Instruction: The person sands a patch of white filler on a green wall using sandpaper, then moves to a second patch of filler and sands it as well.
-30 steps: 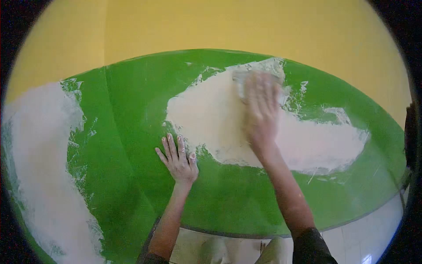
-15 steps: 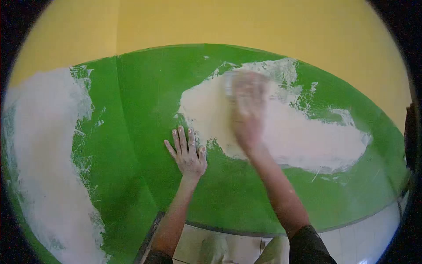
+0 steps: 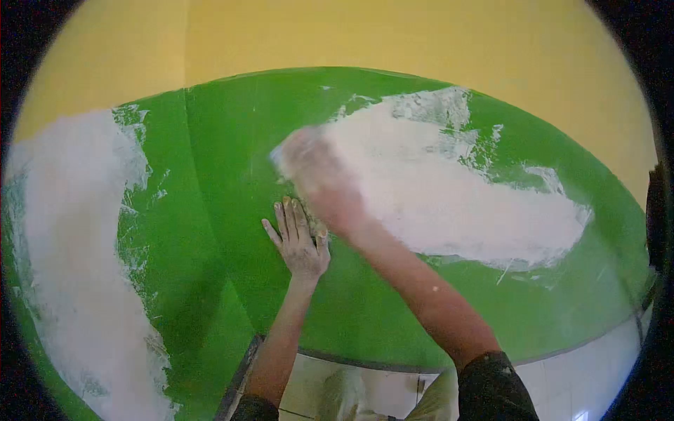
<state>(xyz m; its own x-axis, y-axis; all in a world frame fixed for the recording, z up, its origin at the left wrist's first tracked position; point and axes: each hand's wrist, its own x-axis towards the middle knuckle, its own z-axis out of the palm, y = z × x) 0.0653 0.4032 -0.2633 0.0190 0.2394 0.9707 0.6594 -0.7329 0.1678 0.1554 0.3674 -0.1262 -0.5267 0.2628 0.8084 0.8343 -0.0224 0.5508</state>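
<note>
My left hand (image 3: 300, 242) lies flat on the green wall (image 3: 232, 147), fingers stretched out and dusted white. It rests at the lower left edge of a wide patch of white filler (image 3: 435, 182). Blurred by motion, my right hand (image 3: 319, 172) presses against the left end of this patch, just above my left hand. A pale, bluish edge shows at its fingertips, part of something flat under the palm. The hand hides most of it, so its kind cannot be made out.
A second tall patch of white filler (image 3: 77, 252) covers the wall at the left. Yellow paint (image 3: 393, 35) lies above the curved green edge. Below, a dark skirting strip (image 3: 372, 363) meets the light tiled floor (image 3: 554, 379). A dark object (image 3: 656, 217) stands at the right edge.
My right hand has swept left and slightly down across the filler, from its upper middle to its left end. My left hand stays in place.
</note>
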